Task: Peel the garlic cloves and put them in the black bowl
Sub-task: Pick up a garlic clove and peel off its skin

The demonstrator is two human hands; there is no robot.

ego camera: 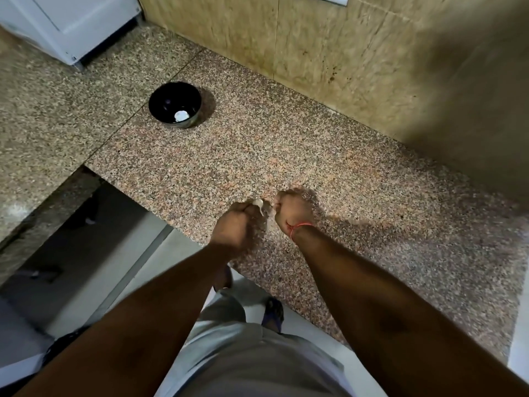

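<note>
Gripping small pale garlic clove [258, 204] in curled left hand [234, 224]; right hand [293, 209] pinching its papery skin. Could slip off speckled granite table [372, 224] edge, well short of round black bowl [160, 94].

Operator body, head view:

- Arms: both forearms bare from elbow to wrist; no sleeves visible
- Left hand [233, 227]: no ring, watch or band visible
- Right hand [294, 209]: thin red-orange thread [297, 226] tied round the wrist, with a short loose end hanging on the inner side
- Lower body: light grey garment [257, 359], plain, with soft folds
- Feet: dark blue-purple footwear [273, 312], partly hidden; blurred, type cannot be told
</note>
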